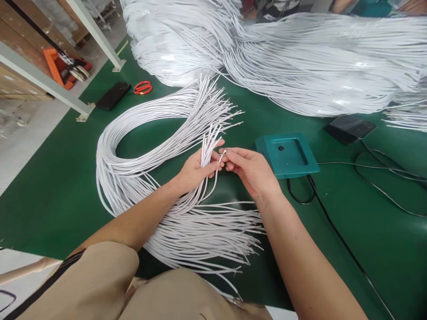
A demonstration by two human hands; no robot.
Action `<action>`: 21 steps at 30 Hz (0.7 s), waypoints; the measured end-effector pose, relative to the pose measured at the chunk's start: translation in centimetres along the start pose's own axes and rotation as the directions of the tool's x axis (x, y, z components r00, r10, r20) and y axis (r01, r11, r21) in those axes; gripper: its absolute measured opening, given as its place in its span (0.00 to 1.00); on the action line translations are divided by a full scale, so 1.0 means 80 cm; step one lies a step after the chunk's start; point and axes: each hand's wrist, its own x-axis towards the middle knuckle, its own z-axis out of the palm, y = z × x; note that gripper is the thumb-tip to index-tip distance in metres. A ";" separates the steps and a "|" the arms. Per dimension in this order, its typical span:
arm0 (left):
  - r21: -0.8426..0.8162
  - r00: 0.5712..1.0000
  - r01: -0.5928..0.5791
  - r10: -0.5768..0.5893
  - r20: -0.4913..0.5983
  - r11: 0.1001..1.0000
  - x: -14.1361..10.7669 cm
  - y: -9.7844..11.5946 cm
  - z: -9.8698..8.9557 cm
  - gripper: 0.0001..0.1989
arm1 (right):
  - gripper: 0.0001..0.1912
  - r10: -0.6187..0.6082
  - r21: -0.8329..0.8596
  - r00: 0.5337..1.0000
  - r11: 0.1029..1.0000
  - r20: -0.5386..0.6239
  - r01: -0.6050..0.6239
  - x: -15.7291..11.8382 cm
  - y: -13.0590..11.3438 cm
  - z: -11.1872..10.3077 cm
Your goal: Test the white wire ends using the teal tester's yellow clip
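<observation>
White wires (pixel 207 238) fan out toward six o'clock. Left hand (pixel 196 169) is closed round a bunch (pixel 207 149); right hand (pixel 248 166) pinches one wire tip (pixel 223 154). Beyond: teal tray (pixel 293 170) at three, red-handled scissors (pixel 144 93) near ten, larger wire heap (pixel 316 66) around one.

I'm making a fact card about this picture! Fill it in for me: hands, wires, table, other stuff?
Left hand: holding a small bunch of white wires
Right hand: fingertips at the tip of one wire; hard to tell if they pinch it
More wires: a curved bundle on the table, a bigger pile behind
Table: green
Other stuff: teal box near the right hand; red-handled scissors beside a dark flat object
</observation>
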 end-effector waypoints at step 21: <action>0.039 0.977 0.191 -0.186 -0.101 0.981 0.009 0.003 -0.010 0.23 | 0.12 -0.440 -0.887 0.794 -0.384 0.419 0.255 0.006 -0.001 -0.028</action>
